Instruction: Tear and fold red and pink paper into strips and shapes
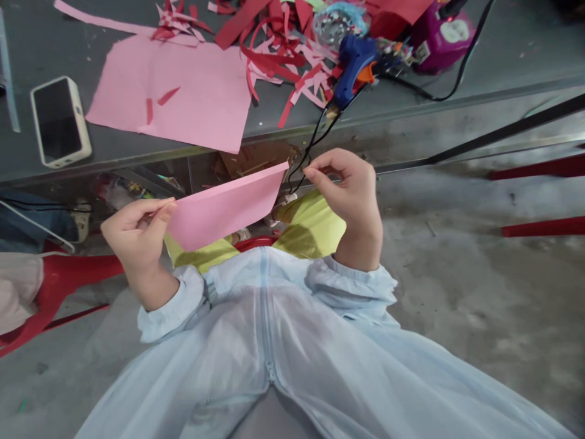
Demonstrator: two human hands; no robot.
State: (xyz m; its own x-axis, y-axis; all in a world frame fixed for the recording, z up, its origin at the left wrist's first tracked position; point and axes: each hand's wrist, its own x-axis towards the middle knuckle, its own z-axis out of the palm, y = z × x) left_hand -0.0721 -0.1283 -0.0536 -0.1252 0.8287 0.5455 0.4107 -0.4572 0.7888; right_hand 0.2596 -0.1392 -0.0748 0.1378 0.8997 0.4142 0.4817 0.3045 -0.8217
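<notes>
A pink sheet of paper (pixel 228 207), with a narrow folded strip along its upper edge, hangs in front of my lap. My left hand (pixel 139 235) pinches its left end between thumb and fingers. Just beyond the paper's right corner is my right hand (pixel 345 189), thumb and forefinger pressed together, a small gap from the paper. Whether anything tiny sits in that pinch I cannot make out. On the table edge above lies a larger pink sheet (pixel 183 79) with two red scraps on it.
A phone (pixel 58 122) lies at the left of the grey table (pixel 525 55). Red and pink paper strips (pixel 274 58) are heaped near a blue glue gun (pixel 354 67), its cable hanging over the edge. A magenta device (pixel 441 36) stands behind. Red stools (pixel 59 286) flank me.
</notes>
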